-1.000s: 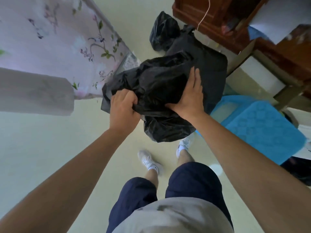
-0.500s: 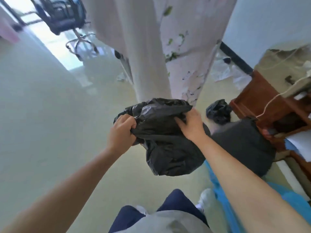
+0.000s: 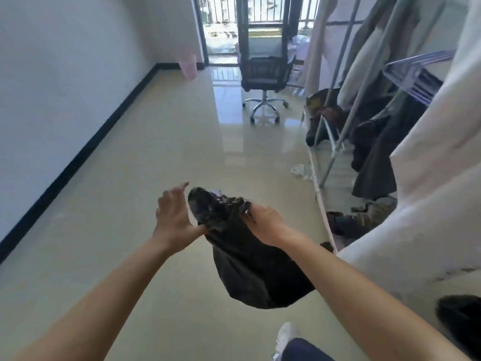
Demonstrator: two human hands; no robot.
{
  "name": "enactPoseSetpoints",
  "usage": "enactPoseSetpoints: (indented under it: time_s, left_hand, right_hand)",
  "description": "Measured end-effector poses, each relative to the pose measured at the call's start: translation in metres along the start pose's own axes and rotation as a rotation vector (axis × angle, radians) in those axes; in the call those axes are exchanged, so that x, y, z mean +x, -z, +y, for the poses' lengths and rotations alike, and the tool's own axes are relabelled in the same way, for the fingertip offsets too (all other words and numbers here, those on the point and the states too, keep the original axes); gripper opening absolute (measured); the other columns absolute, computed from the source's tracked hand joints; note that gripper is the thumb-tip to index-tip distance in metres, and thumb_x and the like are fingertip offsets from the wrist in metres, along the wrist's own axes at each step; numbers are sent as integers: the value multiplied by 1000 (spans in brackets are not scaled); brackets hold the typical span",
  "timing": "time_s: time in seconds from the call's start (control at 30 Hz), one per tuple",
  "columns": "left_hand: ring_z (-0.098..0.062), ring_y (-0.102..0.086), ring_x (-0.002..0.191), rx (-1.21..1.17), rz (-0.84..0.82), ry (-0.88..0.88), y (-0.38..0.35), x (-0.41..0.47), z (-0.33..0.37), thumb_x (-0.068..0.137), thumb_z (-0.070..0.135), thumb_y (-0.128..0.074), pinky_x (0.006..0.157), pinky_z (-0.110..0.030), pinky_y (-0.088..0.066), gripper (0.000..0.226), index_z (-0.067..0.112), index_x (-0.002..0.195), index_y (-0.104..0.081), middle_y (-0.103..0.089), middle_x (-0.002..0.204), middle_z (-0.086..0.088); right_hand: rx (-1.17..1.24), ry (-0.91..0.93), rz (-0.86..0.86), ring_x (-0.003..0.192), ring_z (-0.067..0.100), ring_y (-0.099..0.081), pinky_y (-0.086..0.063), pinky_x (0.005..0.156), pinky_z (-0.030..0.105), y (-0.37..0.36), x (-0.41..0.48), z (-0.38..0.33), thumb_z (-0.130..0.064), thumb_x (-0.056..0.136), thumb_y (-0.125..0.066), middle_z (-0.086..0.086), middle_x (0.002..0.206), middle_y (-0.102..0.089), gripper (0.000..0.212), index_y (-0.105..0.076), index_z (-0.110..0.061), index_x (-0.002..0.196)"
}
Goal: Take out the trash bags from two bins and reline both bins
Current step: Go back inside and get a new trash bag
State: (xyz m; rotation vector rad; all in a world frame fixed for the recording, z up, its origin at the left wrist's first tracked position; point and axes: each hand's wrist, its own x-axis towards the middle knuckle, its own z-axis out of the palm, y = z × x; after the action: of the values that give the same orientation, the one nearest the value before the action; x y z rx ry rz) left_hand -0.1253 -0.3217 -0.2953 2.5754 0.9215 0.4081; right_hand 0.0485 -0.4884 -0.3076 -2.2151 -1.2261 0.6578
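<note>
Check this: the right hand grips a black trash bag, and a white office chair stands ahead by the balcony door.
Not quite. The head view shows the chair is black, not white. The right hand does grip the black bag, and the chair stands ahead by the balcony door.

A lived-in room of a home is shown. A glossy tiled floor point(image 3: 161, 142) is bounded by a white wall point(image 3: 65, 74) with a black skirting board point(image 3: 86, 149). An office chair point(image 3: 265, 74) is set before a barred balcony door point(image 3: 260, 27). Along the floor's right edge, garments point(image 3: 374, 157) are hung on a clothes rail point(image 3: 335, 142), with hangers point(image 3: 416, 74) above and shoes point(image 3: 346, 222) left below.
</note>
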Motion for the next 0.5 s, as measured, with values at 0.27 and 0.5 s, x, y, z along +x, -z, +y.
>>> enactPoseSetpoints:
  time_s: [0.27, 0.5]
  left_hand:
    - [-26, -65, 94, -168, -138, 69, -24, 166, -24, 76, 16, -47, 81, -37, -51, 35, 25, 100, -70, -73, 94, 2]
    - [-25, -61, 89, -266, 82, 325, 6, 323, -51, 84, -5, -46, 76, -31, -44, 34, 17, 100, -65, -68, 91, -1]
  right_hand:
    - [-68, 81, -195, 93, 26, -62, -48, 79, 36, 36, 193, 26, -49, 96, -56, -2, 93, -62, 32, -58, -25, 118]
    - [-226, -52, -482, 105, 20, -60, -48, 85, 30, 108, 353, 54, -53, 80, -75, -4, 117, -63, 60, -56, -25, 129]
